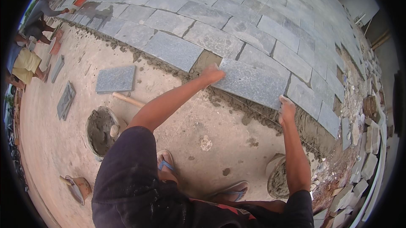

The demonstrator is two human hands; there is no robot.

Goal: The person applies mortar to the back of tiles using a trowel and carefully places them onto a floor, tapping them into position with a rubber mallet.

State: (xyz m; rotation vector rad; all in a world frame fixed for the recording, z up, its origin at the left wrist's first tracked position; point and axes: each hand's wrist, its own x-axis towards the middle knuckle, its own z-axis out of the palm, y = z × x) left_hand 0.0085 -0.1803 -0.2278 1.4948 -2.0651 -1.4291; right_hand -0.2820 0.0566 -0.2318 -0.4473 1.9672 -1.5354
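A grey rectangular stone slab [251, 82] lies at the near edge of the laid paving, over a strip of wet mortar [258, 116]. My left hand [211, 74] grips the slab's left end. My right hand [286, 109] grips its near right corner. Both arms reach forward from the bottom of the view. My feet in sandals [165, 164] stand on the sandy ground just behind the slab.
Laid grey paving [237, 12] fills the far side. A loose slab [116, 79], a wooden handle [127, 99] and a pan of mortar [100, 131] lie to the left. Another mortar pan [277, 179] sits at right, rubble [359, 143] beyond. Other people crouch at far left [29, 59].
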